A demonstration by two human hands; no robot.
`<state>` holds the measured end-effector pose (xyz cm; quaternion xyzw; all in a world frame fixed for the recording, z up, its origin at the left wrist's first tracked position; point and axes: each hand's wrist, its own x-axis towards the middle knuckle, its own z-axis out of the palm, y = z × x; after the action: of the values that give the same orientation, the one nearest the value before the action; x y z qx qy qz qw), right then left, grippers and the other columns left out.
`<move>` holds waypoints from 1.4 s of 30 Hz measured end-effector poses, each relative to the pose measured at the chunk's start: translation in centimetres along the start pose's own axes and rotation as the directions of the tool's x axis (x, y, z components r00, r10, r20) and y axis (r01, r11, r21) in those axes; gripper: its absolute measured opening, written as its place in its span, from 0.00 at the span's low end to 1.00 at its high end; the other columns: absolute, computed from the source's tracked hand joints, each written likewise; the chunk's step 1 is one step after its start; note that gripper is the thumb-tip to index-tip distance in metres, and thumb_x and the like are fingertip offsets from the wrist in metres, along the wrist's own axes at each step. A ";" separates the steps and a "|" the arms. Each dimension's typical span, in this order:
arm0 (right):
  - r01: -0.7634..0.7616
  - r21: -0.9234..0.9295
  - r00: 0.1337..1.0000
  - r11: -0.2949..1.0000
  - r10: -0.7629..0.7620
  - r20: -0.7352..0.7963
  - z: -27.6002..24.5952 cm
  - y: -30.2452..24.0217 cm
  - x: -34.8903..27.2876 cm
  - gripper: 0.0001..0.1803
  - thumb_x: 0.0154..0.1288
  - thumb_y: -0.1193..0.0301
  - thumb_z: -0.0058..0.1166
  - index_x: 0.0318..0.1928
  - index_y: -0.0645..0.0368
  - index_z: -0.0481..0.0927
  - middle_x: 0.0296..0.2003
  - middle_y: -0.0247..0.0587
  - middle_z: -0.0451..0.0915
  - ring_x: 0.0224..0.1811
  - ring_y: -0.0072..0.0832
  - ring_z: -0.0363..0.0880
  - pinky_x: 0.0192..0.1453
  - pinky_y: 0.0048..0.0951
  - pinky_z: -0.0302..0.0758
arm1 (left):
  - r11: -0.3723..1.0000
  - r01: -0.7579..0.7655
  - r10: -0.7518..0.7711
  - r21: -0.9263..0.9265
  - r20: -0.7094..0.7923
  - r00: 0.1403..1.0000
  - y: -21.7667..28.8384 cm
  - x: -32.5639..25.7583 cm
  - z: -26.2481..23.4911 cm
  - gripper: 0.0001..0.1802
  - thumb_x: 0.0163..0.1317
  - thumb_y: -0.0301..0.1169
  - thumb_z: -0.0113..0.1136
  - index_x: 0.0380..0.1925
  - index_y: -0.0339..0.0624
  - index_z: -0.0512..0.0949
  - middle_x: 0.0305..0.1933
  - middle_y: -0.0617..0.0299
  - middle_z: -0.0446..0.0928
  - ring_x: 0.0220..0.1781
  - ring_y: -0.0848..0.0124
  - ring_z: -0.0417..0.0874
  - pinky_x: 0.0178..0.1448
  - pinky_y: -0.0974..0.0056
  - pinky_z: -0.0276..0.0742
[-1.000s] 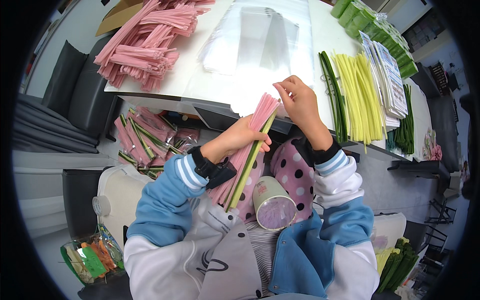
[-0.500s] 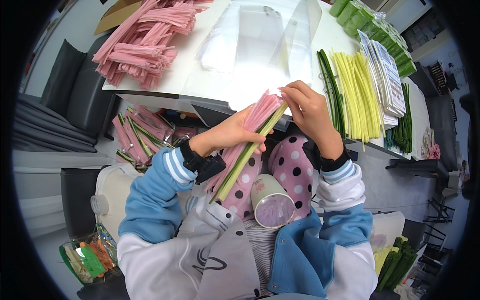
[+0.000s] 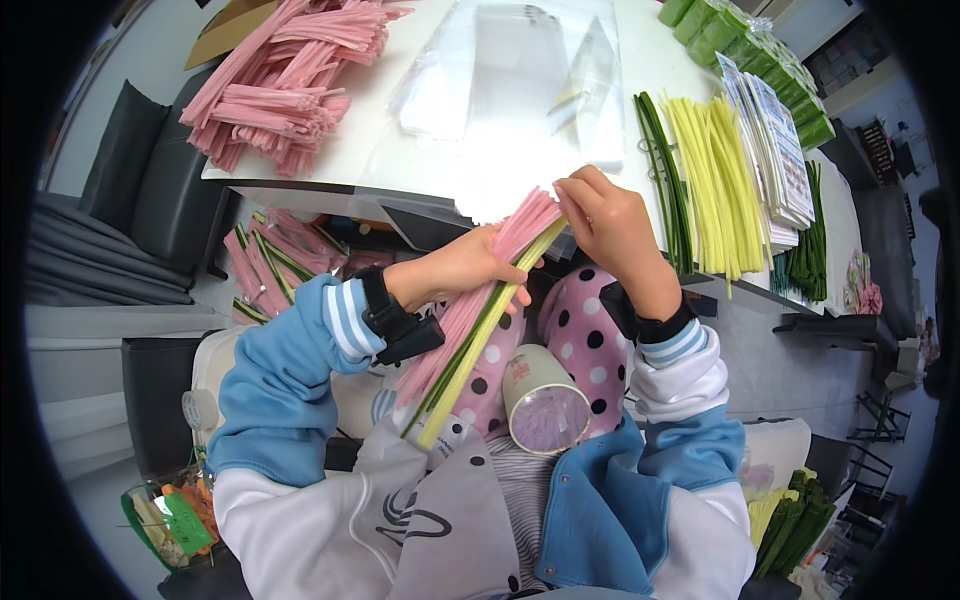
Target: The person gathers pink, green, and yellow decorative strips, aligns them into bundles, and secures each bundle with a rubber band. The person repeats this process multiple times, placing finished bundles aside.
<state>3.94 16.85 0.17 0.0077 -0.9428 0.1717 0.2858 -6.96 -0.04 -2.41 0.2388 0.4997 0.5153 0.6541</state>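
My left hand (image 3: 462,266) is wrapped round a slanting bundle of pink pipe cleaners (image 3: 432,364), with a few green pipe cleaners (image 3: 470,352) and yellow pipe cleaners (image 3: 490,318) along its right side. The bundle's lower end hangs over my lap. At its upper end, by the table edge, my right hand (image 3: 606,222) has its thumb and fingers pinched together on the bundle's tip; what exactly lies between them is partly hidden. A paper cup (image 3: 530,374) with something lilac at its open end rests tilted between my thighs.
On the white table (image 3: 400,165) lie a pile of pink pipe cleaners (image 3: 285,100), clear plastic bags (image 3: 515,80), yellow pipe cleaners (image 3: 715,190), green ones (image 3: 668,185), printed sheets (image 3: 770,150) and green packs (image 3: 745,50). Bagged bundles (image 3: 270,265) sit below, left. A chair (image 3: 160,390) stands beside me.
The bundle's lower end has swung down and left, and its yellow and green stems reach lower. My left forearm has shifted left. My right hand stays at the top end.
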 end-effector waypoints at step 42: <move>-0.266 0.841 0.593 -0.471 0.608 0.528 2.1 -0.8 -3.6 0.22 0.62 0.63 0.57 0.50 0.66 0.71 0.41 0.40 0.76 0.39 0.22 0.75 0.37 0.23 0.75 | 0.934 -0.085 0.084 -0.347 -0.018 0.996 -1.0 0.8 2.5 0.20 0.57 0.22 0.58 0.50 0.29 0.69 0.41 0.48 0.79 0.31 0.68 0.83 0.34 0.66 0.85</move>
<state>5.87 15.06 -3.16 -0.2159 -0.3158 0.9078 0.1717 -4.31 0.88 -2.56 0.1404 0.3911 0.6233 0.6625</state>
